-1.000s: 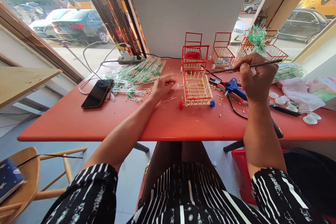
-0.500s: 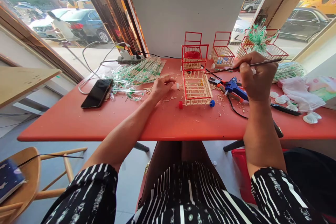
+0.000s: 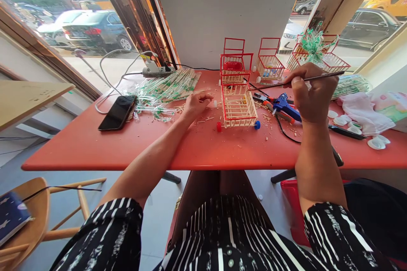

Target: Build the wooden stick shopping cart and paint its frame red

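Note:
A small shopping cart [image 3: 240, 108] built of pale sticks stands on the red table, its handle frame and upper rims painted red. At its front are one red and one blue bottle-cap wheel. My right hand [image 3: 313, 91] grips a thin paintbrush [image 3: 322, 76], whose tip reaches left to the cart's right side below the handle; I cannot tell if it touches. Left of the cart, my left hand [image 3: 197, 106] lies on the table with its fingers curled closed, beside a white cap wheel [image 3: 215, 103]. Whatever those fingers pinch, if anything, is hidden.
Behind stand more red-rimmed carts [image 3: 270, 61]. A blue glue gun [image 3: 286, 107], pliers [image 3: 262, 99] and white caps [image 3: 377, 142] lie to the right. Wrapped sticks [image 3: 171, 87], a phone [image 3: 117, 113] and a power strip [image 3: 157, 72] are on the left. Wood scraps litter the table.
My right hand and the brush have shifted very slightly to the right. My left hand and the cart look unmoved. Outside the left window, a passing person is gone from view.

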A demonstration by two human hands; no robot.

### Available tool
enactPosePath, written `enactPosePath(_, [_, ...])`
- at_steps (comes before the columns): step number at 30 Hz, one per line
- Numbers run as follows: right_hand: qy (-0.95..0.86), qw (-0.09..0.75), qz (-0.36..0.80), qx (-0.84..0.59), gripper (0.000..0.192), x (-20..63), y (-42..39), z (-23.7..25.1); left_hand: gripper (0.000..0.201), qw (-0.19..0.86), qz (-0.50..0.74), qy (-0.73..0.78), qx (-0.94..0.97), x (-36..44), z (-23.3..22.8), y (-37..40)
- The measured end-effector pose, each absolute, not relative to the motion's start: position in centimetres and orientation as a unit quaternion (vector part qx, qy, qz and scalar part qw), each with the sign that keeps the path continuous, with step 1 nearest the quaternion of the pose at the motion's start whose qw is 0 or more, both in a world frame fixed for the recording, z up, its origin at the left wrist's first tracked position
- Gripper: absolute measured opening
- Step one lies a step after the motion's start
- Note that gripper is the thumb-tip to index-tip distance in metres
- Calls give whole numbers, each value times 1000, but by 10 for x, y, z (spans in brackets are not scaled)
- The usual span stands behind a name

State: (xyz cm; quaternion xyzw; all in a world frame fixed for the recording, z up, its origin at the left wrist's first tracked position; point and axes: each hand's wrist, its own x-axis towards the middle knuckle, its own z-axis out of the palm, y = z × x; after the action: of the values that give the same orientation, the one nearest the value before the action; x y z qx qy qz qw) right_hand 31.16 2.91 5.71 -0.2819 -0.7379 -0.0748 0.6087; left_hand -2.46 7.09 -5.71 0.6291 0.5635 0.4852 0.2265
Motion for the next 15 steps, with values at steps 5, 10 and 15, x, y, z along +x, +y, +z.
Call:
enactPosePath(5, [-705, 659, -74, -251, 22, 311, 30, 58, 26, 231, 489, 556, 631, -25, -58, 72])
enactPosePath(10, [-727, 601, -105, -313, 24, 313, 30, 57, 25, 227, 492, 557, 629, -26, -60, 72])
enactPosePath(15, [-744, 594, -74, -296, 22, 314, 29, 57, 25, 233, 486, 564, 626, -26, -59, 72])
